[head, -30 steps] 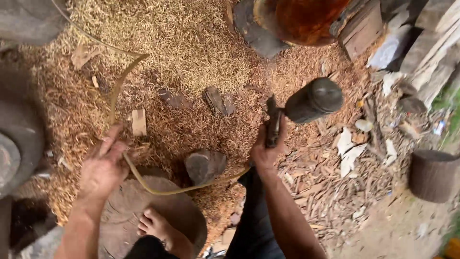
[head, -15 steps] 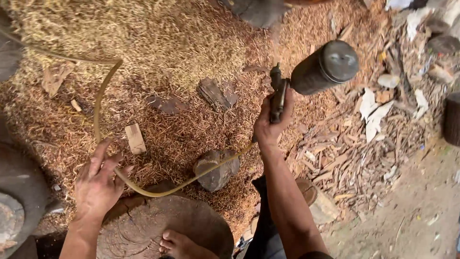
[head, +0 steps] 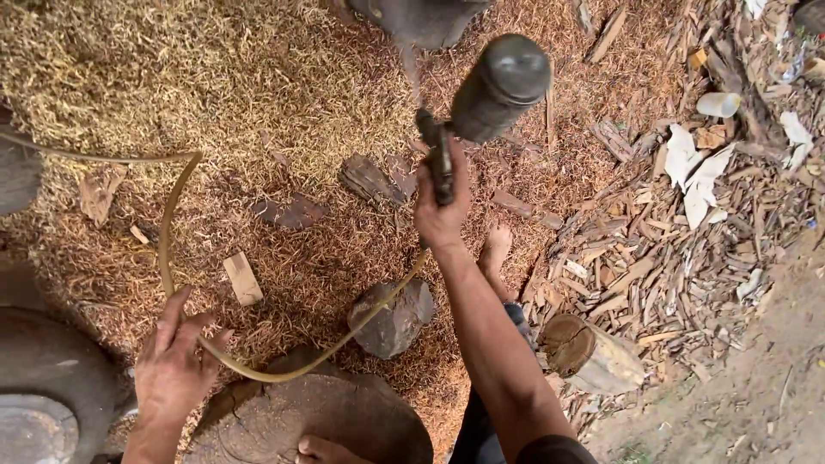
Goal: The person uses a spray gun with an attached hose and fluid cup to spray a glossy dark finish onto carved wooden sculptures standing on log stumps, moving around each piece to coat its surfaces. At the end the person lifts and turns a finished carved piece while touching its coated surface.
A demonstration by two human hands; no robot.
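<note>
My right hand is raised and grips the handle of a dark tool with a thick cylindrical body. A yellowish hose runs from below that hand, curves low across the ground and climbs off to the left. My left hand hovers with fingers spread right beside the hose's low curve, at the edge of a round wooden stump. A bare foot rests on the wood shavings below my right arm. Toes show at the stump's near edge.
Sawdust and shavings cover the ground. A grey rock lies by the stump, wood chunks beyond it, a small wood block left. A cut log and wood scraps lie right. Dark round objects stand at left.
My right hand has lifted the dark tool higher and toward the middle of the view. My left hand has stayed by the hose. The camera has shifted over the ground.
</note>
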